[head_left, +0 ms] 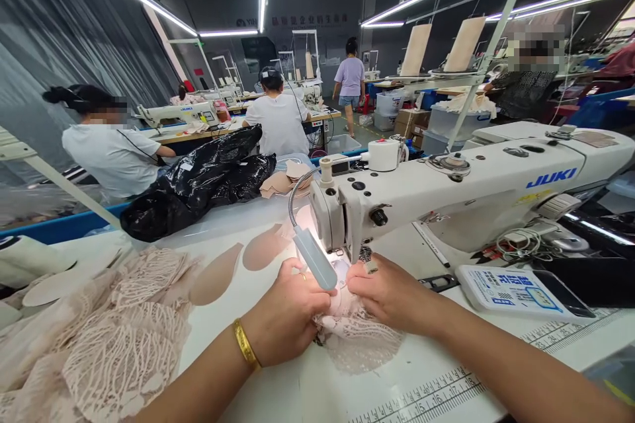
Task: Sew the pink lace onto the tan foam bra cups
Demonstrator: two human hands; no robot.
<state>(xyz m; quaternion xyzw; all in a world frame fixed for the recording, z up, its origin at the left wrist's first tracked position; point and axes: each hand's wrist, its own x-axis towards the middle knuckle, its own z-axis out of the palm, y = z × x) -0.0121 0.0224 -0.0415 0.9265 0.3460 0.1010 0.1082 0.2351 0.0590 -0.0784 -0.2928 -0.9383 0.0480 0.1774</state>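
Under the head of a white sewing machine (496,172) lies a piece of pale pink lace fabric (360,340), its loose end spread toward me on the table. My left hand (290,307), with a gold bangle at the wrist, pinches the fabric left of the needle area. From the right, my right hand (384,291) grips the same fabric close to the presser foot. A grey lamp head (316,259) on a bendy metal neck lights the spot and hides part of the fingers and the needle.
Lace pieces (129,337) pile up at left, beside smooth beige cup-shaped pieces (215,274). Behind them lies a black plastic bag (198,175). Right of the machine are a white box with blue print (520,291) and tangled cable (516,244). A ruler strip (426,396) runs along the table's front.
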